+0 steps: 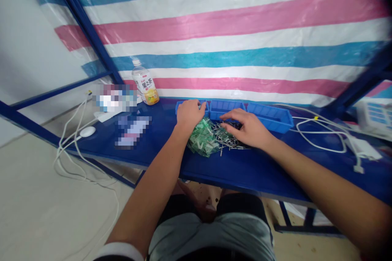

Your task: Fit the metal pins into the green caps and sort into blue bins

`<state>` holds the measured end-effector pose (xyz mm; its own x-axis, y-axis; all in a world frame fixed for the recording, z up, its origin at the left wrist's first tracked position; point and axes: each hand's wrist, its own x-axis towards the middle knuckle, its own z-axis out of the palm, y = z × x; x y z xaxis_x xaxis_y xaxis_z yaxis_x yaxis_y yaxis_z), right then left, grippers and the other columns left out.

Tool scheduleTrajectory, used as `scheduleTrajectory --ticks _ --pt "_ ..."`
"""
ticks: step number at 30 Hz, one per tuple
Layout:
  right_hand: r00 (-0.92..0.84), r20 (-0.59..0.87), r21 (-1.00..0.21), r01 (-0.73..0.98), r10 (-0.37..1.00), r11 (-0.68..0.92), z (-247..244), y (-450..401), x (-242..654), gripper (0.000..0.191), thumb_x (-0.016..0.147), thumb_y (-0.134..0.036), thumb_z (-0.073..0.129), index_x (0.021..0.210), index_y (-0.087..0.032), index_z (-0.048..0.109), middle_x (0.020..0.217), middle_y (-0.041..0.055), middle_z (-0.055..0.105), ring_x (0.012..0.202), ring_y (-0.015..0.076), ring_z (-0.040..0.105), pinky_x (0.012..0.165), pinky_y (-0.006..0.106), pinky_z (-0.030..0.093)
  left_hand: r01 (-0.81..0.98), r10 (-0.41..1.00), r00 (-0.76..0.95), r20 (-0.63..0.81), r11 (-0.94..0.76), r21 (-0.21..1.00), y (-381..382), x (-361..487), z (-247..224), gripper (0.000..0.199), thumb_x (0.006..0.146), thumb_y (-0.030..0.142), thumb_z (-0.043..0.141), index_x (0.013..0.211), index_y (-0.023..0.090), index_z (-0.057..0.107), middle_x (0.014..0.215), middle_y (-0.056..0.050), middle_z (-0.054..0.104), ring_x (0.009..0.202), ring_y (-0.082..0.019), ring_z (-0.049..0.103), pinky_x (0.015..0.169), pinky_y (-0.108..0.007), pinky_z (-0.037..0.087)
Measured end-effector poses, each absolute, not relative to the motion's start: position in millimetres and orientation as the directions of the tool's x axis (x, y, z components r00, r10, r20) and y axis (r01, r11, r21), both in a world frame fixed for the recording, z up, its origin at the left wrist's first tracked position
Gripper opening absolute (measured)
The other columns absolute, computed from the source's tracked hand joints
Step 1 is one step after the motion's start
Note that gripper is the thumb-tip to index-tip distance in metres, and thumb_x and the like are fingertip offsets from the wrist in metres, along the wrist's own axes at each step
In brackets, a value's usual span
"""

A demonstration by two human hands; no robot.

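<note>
My left hand (190,114) reaches over the left compartment of a row of blue plastic bins (269,117). Its thumb stands away from the bent index finger, but the other fingertips are hidden behind the hand. My right hand (248,128) hovers low at the right of a pile of thin metal pins (228,142), dark and silvery, like rivets or nails. Thumb and index finger are spread, with nothing visible between them. Between the hands, a heap of clear green plastic packets (203,140) with pale pieces lies against the pins.
A drink bottle (145,83) stands at the back left, near blurred items and a white mouse-shaped object (87,131). White cables (321,120) and a white adapter (364,149) lie on the right of the blue tabletop (220,173). A striped sheet (232,32) hangs behind.
</note>
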<state>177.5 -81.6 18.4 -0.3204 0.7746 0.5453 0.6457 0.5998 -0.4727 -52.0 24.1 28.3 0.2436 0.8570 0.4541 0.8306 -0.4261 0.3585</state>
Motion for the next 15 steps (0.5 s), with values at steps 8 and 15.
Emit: scheduleTrajectory --ticks 8,15 --pt "-0.535 0.450 -0.301 0.663 0.715 0.686 11.2 -77.1 177.6 0.034 0.106 -0.041 0.057 0.129 -0.025 0.077 0.124 0.0136 0.077 0.119 0.0356 0.068 0.109 0.057 0.051 0.880 0.884 0.207 0.419 -0.356 0.316 26.4 -53.0 19.4 0.052 0.102 0.057 0.054 0.087 0.013 0.079 0.119 -0.022 0.070 0.115 -0.041 0.062 0.104 -0.062 0.048" --pt "-0.438 0.455 -0.372 0.697 0.775 0.613 16.6 -78.7 184.2 0.034 0.106 -0.031 0.051 0.128 -0.028 0.077 0.121 0.0103 0.078 0.114 0.0348 0.071 0.102 0.054 0.055 0.833 0.822 0.249 0.513 -0.452 0.319 22.2 -49.4 26.3 0.043 0.105 0.051 0.054 0.099 0.018 0.080 0.120 -0.017 0.069 0.114 -0.036 0.061 0.104 -0.055 0.049"
